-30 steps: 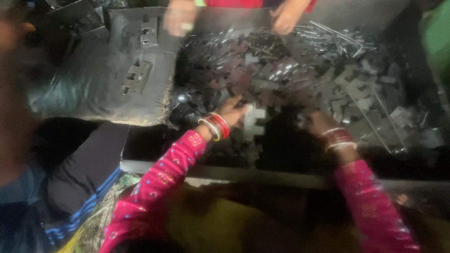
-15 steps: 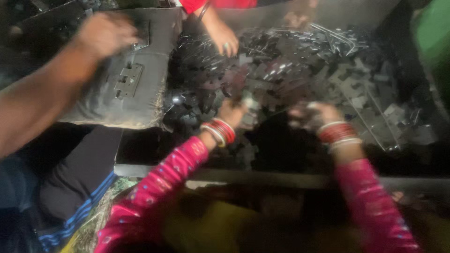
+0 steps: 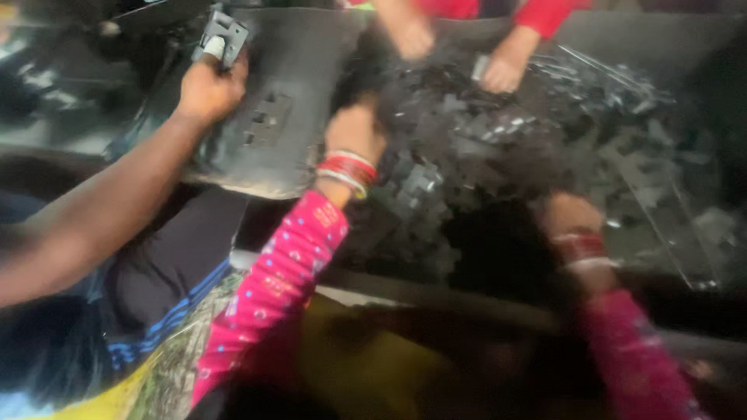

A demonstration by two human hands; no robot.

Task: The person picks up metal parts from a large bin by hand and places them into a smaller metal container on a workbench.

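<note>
My left hand (image 3: 354, 131), with red and white bangles and a pink sleeve, reaches forward into a heap of small dark metal parts (image 3: 498, 148). Its fingers are buried among the pieces, so any grip is hidden. My right hand (image 3: 566, 215), also in bangles and a pink sleeve, rests lower at the heap's near edge. It is heavily blurred and its fingers cannot be made out.
A co-worker's bare arm comes in from the left, the hand (image 3: 208, 87) holding a small grey part (image 3: 222, 33) over a dark sack (image 3: 288, 117). Across the heap, a person in red sleeves has two hands (image 3: 504, 71) in the parts. A metal rim (image 3: 366, 292) runs along the near side.
My left hand has moved forward and up into the heap. My right hand has dropped back towards the near edge. The co-worker's arm has swung further in, lifting the grey part.
</note>
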